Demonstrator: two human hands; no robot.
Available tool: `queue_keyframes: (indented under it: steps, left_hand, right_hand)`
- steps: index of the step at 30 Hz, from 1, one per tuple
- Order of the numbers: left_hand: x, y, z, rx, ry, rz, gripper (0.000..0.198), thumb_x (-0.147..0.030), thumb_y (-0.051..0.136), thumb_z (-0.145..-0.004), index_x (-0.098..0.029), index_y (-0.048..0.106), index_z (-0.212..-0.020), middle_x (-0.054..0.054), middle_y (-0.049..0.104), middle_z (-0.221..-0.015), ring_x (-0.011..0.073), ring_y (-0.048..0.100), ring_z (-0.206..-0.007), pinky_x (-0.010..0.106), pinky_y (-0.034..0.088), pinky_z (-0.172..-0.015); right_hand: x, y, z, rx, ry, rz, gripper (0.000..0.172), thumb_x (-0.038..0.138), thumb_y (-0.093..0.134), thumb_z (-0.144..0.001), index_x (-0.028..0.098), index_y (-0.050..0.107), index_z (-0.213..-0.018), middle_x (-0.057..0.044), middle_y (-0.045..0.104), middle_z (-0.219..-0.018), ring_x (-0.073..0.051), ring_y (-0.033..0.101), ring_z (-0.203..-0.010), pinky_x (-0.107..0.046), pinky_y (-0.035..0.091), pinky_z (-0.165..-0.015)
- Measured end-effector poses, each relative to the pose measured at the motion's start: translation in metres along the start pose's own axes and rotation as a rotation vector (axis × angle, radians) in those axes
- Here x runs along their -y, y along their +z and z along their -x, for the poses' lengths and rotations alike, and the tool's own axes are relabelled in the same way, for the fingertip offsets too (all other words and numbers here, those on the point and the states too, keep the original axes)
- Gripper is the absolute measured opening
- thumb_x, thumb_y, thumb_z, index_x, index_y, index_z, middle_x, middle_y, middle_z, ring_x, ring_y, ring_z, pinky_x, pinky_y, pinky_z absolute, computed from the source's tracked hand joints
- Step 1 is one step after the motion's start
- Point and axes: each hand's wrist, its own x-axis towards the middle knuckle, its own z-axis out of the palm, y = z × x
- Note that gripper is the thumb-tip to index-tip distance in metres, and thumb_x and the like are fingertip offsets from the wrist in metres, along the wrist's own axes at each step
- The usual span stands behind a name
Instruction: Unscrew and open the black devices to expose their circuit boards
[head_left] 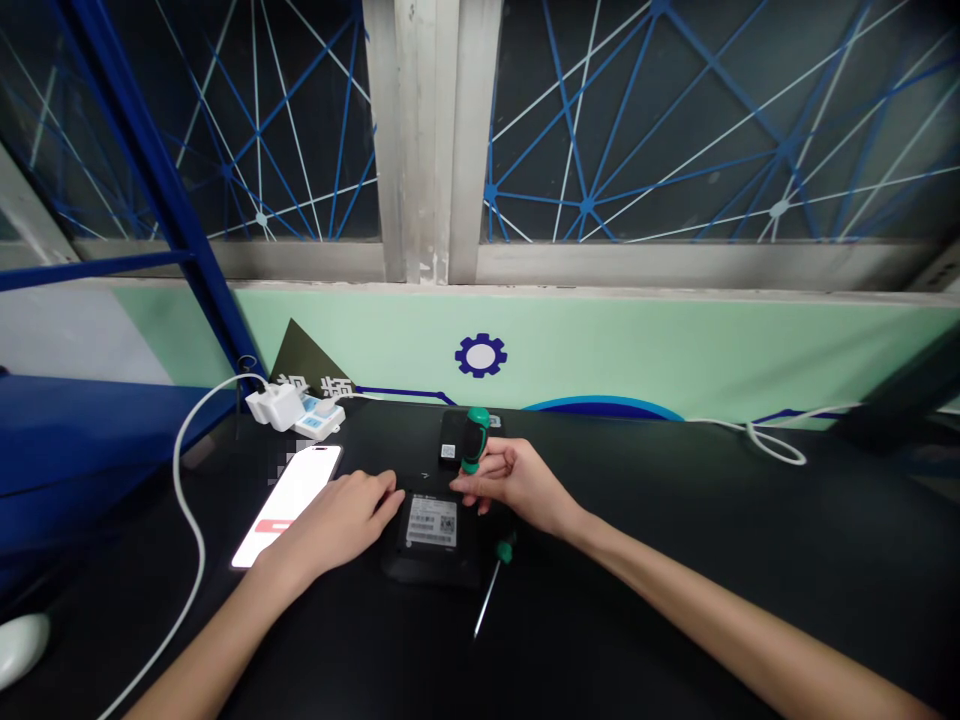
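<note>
My right hand (501,475) grips a screwdriver (477,437) with a green and black handle, held upright at the far right corner of a black device (431,568). The fingers hide the screwdriver's lower end. On top of the device is a label (432,522) with print and a square code. My left hand (358,510) rests at the device's left edge, fingers bent and fairly close together, with nothing seen in it. A second green-handled screwdriver (504,551) lies on the table just right of the device, its metal shaft pointing toward me.
A lit phone (289,505) lies left of my left hand. Behind it, a white power strip (321,416) carries a plugged-in charger (279,406) with a long white cable (182,490). Another black box (450,424) stands behind the device. A white mouse (21,648) is at far left.
</note>
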Motion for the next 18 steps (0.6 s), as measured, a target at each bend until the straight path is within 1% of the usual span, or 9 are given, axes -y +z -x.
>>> queue_keyframes:
  steps: [3,5,9,15,18]
  left_hand:
    - [-0.0007,-0.0013,0.0000,0.003,-0.003,0.007,0.041,-0.047,0.025,-0.100,-0.023,0.055,-0.086,0.004,0.061,-0.074,0.0260,0.062,-0.074,0.032,0.038,-0.063]
    - [-0.0006,-0.0017,0.0005,0.008,-0.006,0.009,0.041,-0.047,0.024,-0.100,-0.023,0.055,-0.086,0.004,0.060,-0.074,0.0260,0.062,-0.075,0.032,0.038,-0.063]
    - [0.0003,-0.0012,0.0012,0.004,-0.004,0.022,0.041,-0.049,0.025,-0.100,-0.023,0.055,-0.085,0.004,0.060,-0.073,0.0255,0.061,-0.073,0.031,0.037,-0.062]
    - [-0.0014,-0.0028,0.0006,0.011,-0.005,-0.004,0.040,-0.047,0.024,-0.100,-0.023,0.053,-0.085,0.004,0.059,-0.072,0.0258,0.061,-0.074,0.032,0.037,-0.062]
    - [-0.0016,-0.0033,0.0008,0.013,-0.002,-0.008,0.040,-0.046,0.024,-0.100,-0.023,0.053,-0.085,0.003,0.059,-0.072,0.0254,0.061,-0.075,0.031,0.037,-0.062]
  right_hand:
    - [-0.0026,-0.0027,-0.0012,0.019,-0.007,0.002,0.047,0.041,0.094,-0.050,0.017,0.056,-0.061,0.000,0.068,-0.056,-0.014,0.065,-0.052,-0.024,0.053,-0.048]
    - [-0.0035,-0.0041,-0.0021,0.021,-0.008,0.008,0.045,0.041,0.094,-0.050,0.016,0.057,-0.059,0.001,0.067,-0.055,-0.012,0.062,-0.049,-0.025,0.053,-0.050]
    - [-0.0021,-0.0048,-0.0032,0.010,0.003,0.016,0.042,0.040,0.094,-0.050,0.016,0.060,-0.057,-0.001,0.071,-0.061,-0.013,0.063,-0.052,-0.026,0.054,-0.053]
    - [0.0008,-0.0044,-0.0017,0.039,0.001,0.035,0.036,0.041,0.092,-0.054,0.015,0.068,-0.061,-0.004,0.075,-0.074,-0.013,0.065,-0.058,-0.027,0.055,-0.058]
    - [0.0015,-0.0045,0.0000,0.063,-0.003,0.049,0.034,0.041,0.091,-0.057,0.015,0.070,-0.064,-0.004,0.076,-0.076,-0.013,0.065,-0.060,-0.027,0.054,-0.059]
